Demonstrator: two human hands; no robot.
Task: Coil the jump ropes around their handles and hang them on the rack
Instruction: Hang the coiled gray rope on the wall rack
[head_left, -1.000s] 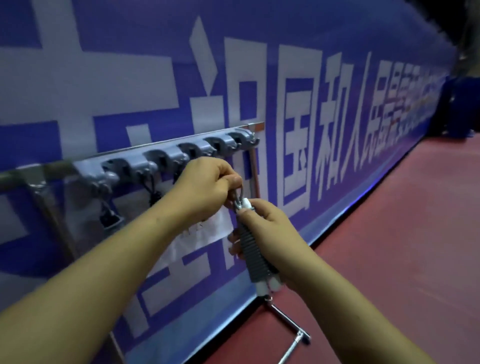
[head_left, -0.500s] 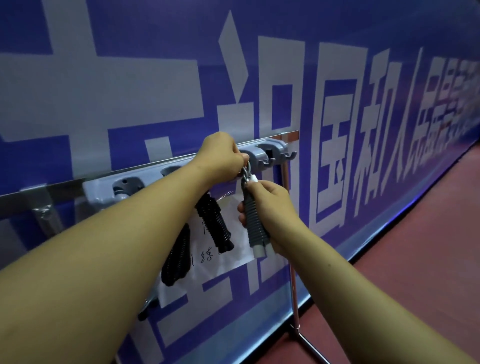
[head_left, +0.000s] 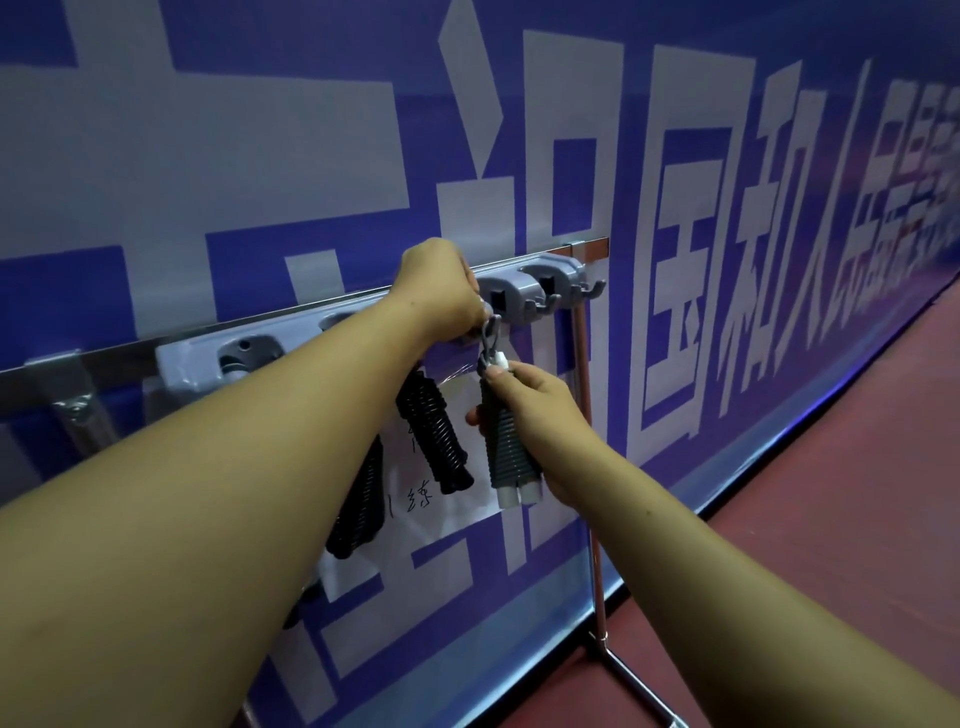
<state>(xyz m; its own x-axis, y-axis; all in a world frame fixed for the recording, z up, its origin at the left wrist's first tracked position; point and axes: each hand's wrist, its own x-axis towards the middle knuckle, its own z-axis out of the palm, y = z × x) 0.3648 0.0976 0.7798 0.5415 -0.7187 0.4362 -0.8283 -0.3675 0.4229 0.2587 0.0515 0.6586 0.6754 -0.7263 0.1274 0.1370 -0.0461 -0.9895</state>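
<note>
Two black ropes already hang on the rack. Our right hand grips the coiled grey rope, and our left hand pinches its loop at the rack, not yet hung.

The grey rack in front of me stands on a thin metal leg on the red floor. A black rope bundle hangs from it, a second black bundle just beside.

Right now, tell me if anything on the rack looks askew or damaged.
Nothing stands out. Two black coiled ropes hang tidily from the rack; the grey rope is in the right hand, left hand at its loop.
</note>
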